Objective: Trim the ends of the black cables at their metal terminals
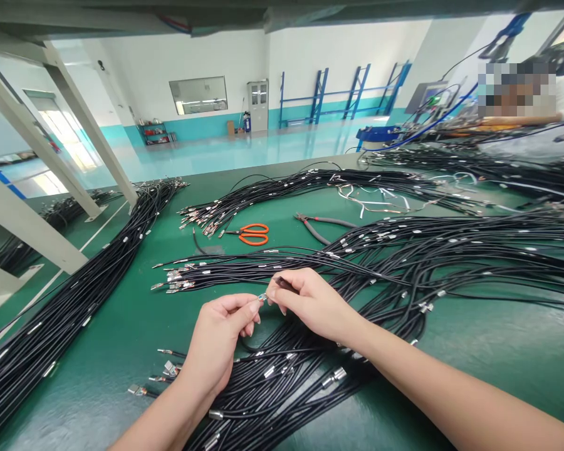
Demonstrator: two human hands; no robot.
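Observation:
My left hand [228, 319] pinches a black cable's end with a small shiny connector [262, 297] at its tip, thumb against fingers. Right at that tip, the fingertips of my right hand [305, 300] are closed too. A short dark stick-like tool [286, 285] pokes out of the right fist; its working end is hidden by the fingers. Under both hands lies a bundle of black cables [301, 363] with white labels and metal connectors. Just beyond, another row of cable ends [181, 279] rests on the green table [122, 313].
Orange-handled scissors [254, 234] and grey-and-red pliers [326, 225] lie behind the hands. A further cable bundle [305, 183] with white strips [376, 199] is behind them. Along the left runs a long bundle [98, 275] beside white posts [94, 131]. A co-worker's arm [526, 119] shows far right.

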